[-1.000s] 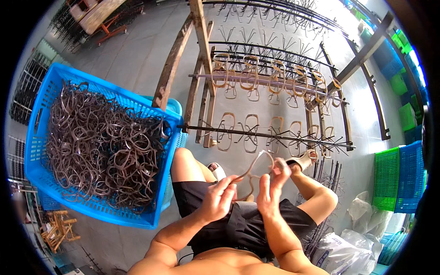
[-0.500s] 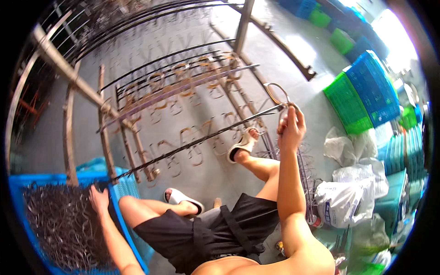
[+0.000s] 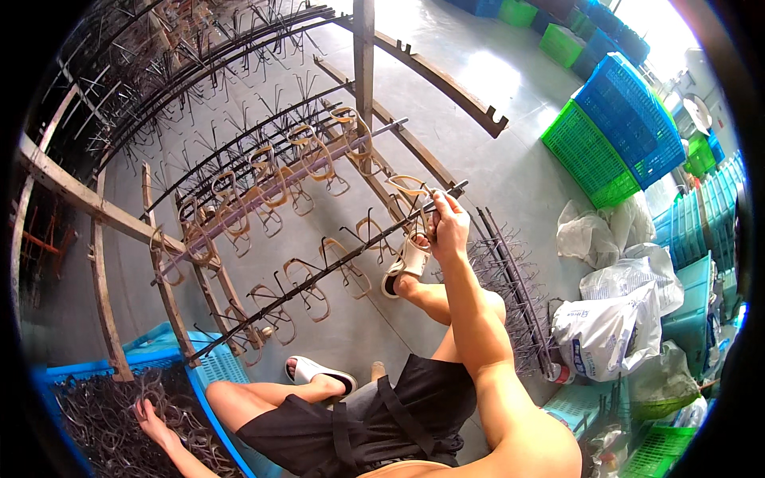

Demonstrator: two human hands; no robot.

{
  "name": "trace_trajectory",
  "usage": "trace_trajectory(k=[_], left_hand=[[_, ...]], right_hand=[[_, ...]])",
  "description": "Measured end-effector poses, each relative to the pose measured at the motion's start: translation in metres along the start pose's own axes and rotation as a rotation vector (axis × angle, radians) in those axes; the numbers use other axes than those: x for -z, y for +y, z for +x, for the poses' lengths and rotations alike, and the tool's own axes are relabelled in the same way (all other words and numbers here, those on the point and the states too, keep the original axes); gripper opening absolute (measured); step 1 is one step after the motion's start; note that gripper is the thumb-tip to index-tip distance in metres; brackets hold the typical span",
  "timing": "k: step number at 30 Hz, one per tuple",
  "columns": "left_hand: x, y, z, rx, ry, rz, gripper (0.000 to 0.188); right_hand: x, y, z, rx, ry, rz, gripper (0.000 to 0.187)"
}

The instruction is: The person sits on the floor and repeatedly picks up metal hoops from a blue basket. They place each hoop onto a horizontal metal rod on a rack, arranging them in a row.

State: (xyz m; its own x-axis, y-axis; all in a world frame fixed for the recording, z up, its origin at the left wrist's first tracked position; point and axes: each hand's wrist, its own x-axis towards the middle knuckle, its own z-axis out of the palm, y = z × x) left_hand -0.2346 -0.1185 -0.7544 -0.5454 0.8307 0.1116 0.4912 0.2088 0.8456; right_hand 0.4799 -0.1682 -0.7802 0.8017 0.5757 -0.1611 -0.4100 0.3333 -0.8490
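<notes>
My right hand (image 3: 449,227) is raised at the right end of a dark hooked rod (image 3: 351,261). Its fingers pinch a thin tan loop-shaped piece (image 3: 408,185) with rounded corners, which touches or overlaps the rod's end. Similar looped pieces (image 3: 307,293) hang in a row from the same rod. More tan loops (image 3: 263,166) hang on a purple rod (image 3: 275,195) behind it. On the left, my left hand (image 3: 151,421) is down among many tangled dark, shiny curved pieces (image 3: 103,430) in a blue basket (image 3: 209,406). Its fingers look curled, partly hidden by the pieces.
A brown metal rack frame (image 3: 96,199) supports the rods. Another spiky rod (image 3: 518,295) leans beside my right knee. Stacked green and blue crates (image 3: 629,131), white sacks (image 3: 610,334) and teal baskets (image 3: 693,319) stand to the right.
My left hand has gone from the basket's inner edge down into the pieces. My right hand has shifted left and slightly lower in view, still with the loop. The whole view has turned a little.
</notes>
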Motion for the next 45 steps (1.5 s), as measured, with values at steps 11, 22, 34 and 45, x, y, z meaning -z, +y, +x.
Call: trace_trajectory(k=[11, 22, 34, 45], left_hand=[[0.004, 0.019, -0.033, 0.122, 0.161, -0.382, 0.032], [-0.014, 0.015, -0.053, 0.092, 0.117, -0.329, 0.033], [-0.003, 0.021, -0.054, 0.219, 0.22, -0.665, 0.036], [0.009, 0.023, -0.067, 0.144, -0.056, -0.915, 0.022]], right_hand=[[-0.001, 0.002, -0.004, -0.021, -0.031, 0.149, 0.014], [0.014, 0.012, -0.007, -0.04, -0.183, 0.188, 0.022], [-0.013, 0.006, -0.029, 0.175, -0.16, -0.49, 0.027], [-0.013, 0.009, -0.018, 0.32, -0.107, -0.653, 0.025]])
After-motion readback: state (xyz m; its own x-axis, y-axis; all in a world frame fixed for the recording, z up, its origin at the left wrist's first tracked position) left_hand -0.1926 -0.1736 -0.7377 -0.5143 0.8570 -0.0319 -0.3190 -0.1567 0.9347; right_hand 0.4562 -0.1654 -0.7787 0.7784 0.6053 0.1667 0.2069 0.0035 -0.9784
